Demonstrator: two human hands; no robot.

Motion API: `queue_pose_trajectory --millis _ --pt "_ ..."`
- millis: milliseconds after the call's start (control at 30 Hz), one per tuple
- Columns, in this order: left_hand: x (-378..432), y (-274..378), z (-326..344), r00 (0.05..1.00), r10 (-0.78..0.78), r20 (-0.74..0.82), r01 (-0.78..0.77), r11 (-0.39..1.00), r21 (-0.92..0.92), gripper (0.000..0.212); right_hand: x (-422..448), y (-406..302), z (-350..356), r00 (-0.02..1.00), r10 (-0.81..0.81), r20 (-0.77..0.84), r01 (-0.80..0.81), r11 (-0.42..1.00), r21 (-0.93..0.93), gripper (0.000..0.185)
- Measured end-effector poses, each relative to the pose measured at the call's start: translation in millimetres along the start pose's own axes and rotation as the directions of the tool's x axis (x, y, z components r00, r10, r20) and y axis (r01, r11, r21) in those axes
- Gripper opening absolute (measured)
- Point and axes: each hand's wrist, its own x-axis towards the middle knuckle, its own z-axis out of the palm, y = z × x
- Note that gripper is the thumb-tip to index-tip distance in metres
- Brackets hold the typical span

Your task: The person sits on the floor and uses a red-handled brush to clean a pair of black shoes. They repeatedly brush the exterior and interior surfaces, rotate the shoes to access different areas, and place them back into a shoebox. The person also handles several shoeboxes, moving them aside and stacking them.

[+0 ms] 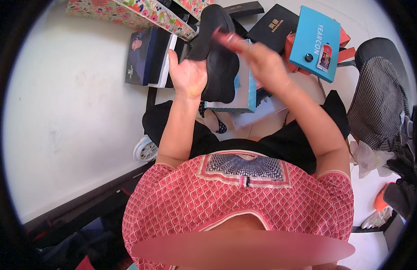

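My left hand (190, 77) is raised palm up, its thumb apart, with its fingers hidden under or inside a black shoe (222, 71) whose long, dark sole or upper part reaches up and away. Blurred by motion, my right hand (266, 64) grips a red brush-like tool (227, 38) over the black shoe. Whether the tool touches the shoe cannot be told. Below the shoe stands an open light-blue shoebox (247, 104).
A turquoise shoebox lid (306, 37) bearing a small black-capped item lies at the right, near a black box (274, 25). Dark shoeboxes (139, 57) stand by the white wall at left. A chair with a checked cloth (377, 101) is at far right.
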Motion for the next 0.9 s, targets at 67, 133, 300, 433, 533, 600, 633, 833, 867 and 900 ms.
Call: queue_pose_trajectory --millis 67,133,300,433,533,600,633,833,867,900 --pt "1.6 -4.2 -0.5 0.999 0.007 -0.053 -0.003 0.997 0.08 0.088 3.0 7.6 -4.3 0.997 0.069 -0.022 -0.07 0.997 -0.013 0.05" --pt "9.1 4.7 -14.1 0.98 -0.102 0.173 0.121 0.987 -0.106 0.088 -16.6 -4.6 13.7 0.994 -0.108 0.01 0.107 0.992 0.063 0.052" --pt "12.4 18.1 -14.9 0.963 -0.016 0.267 0.058 0.987 -0.15 0.086 -20.8 -6.0 24.1 0.999 -0.039 -0.002 0.039 0.978 0.207 0.05" --pt "19.2 22.2 -10.5 0.909 -0.013 0.417 0.119 0.966 -0.231 0.086 -37.7 -11.7 24.5 0.982 -0.179 0.064 0.171 0.978 0.115 0.06" --pt "19.7 31.5 -10.6 0.944 0.027 0.328 0.051 0.973 -0.226 0.084 -50.1 -25.8 23.8 0.929 -0.34 0.144 0.336 0.94 0.049 0.06" --pt "20.7 34.2 -10.5 0.972 0.062 0.226 -0.006 0.971 -0.24 0.083 -34.8 -10.4 26.5 0.973 -0.231 0.023 0.23 0.973 0.027 0.057" --pt "20.2 33.6 -12.3 0.969 0.059 0.238 -0.002 0.972 -0.234 0.083 -24.9 -7.3 19.9 0.974 -0.227 -0.007 0.227 0.973 0.048 0.057" --pt "15.6 30.7 -10.7 0.899 0.042 0.436 0.053 0.978 -0.202 0.082 -42.7 -17.3 25.1 0.904 -0.358 0.233 0.384 0.92 -0.08 0.07" --pt "15.7 31.9 -11.8 0.907 0.051 0.417 0.038 0.979 -0.202 0.084 -35.4 -4.4 24.8 0.932 -0.312 0.184 0.337 0.933 -0.128 0.069" --pt "15.0 30.9 -12.2 0.934 0.036 0.356 0.029 0.984 -0.176 0.086 -28.5 9.7 23.4 0.956 -0.261 0.135 0.283 0.942 -0.179 0.068"
